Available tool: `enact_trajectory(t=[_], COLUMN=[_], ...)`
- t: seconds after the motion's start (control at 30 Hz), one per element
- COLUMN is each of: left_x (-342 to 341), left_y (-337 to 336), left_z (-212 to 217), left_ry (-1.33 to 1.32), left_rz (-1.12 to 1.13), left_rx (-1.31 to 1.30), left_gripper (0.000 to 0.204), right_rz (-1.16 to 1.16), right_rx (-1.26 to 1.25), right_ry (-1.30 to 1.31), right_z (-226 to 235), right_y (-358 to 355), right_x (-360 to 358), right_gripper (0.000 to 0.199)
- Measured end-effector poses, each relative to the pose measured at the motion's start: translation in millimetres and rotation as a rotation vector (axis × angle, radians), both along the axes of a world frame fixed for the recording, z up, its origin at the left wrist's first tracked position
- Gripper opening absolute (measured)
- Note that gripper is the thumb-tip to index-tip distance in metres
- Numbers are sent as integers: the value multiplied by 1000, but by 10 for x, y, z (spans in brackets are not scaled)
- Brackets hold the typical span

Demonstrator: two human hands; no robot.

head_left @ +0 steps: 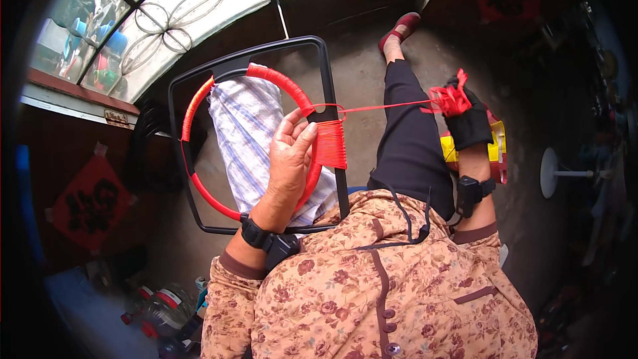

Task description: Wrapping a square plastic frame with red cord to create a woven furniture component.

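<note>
**Red cord wound onto a black frame**

Red cord (379, 106), seen from the head camera, pulled tight between both hands, so each turn sits snug. Left hand (289, 159) closed on the red ring (279, 80) and black frame (325, 80), right beside the wound turns (330, 144), to hold them still. Right hand (465, 119), in a black glove, closed around a bunch of cord, held out to the side to keep it tight. Frame propped over a striped cloth (246, 126) on the lap.

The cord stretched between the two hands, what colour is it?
Red: the cord runs taut from the black frame to the gloved right hand. Head view.
</note>
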State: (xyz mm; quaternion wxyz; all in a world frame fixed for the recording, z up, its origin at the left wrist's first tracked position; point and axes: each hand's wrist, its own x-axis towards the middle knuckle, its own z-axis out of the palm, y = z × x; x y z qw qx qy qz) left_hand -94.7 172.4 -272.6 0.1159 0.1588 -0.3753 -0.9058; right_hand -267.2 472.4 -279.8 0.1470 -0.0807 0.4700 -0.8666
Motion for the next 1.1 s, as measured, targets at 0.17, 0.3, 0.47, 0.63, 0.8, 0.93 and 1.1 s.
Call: enact_trajectory(t=[0.17, 0.3, 0.47, 0.63, 0.8, 0.93, 1.1], left_x=[-10, 8, 3, -20, 5, -29, -33], left_y=[-18, -19, 3, 28, 5, -22, -28], left_z=[-25, -14, 2, -32, -10, -19, -89], left_ry=[-4, -29, -62, -83, -81, -98, -107], left_rz=[-9, -7, 13, 5, -50, -48, -64], left_rx=[-30, -40, -62, -122, -213, -23, -45], left_gripper=[28, 21, 17, 19, 17, 15, 16], right_rz=[198, 291, 565, 403, 432, 376, -63], right_rx=[-440, 7, 331, 572, 648, 654, -74], right_ry=[-360, -202, -231, 68, 396, 154, -152], right_z=[135, 205, 403, 768, 877, 575, -34], right_y=[25, -727, -1274, -1279, -1352, -808, 407], right_x=[-47, 304, 565, 676, 884, 634, -5], right_gripper=[33, 35, 35, 27, 26, 24, 19])
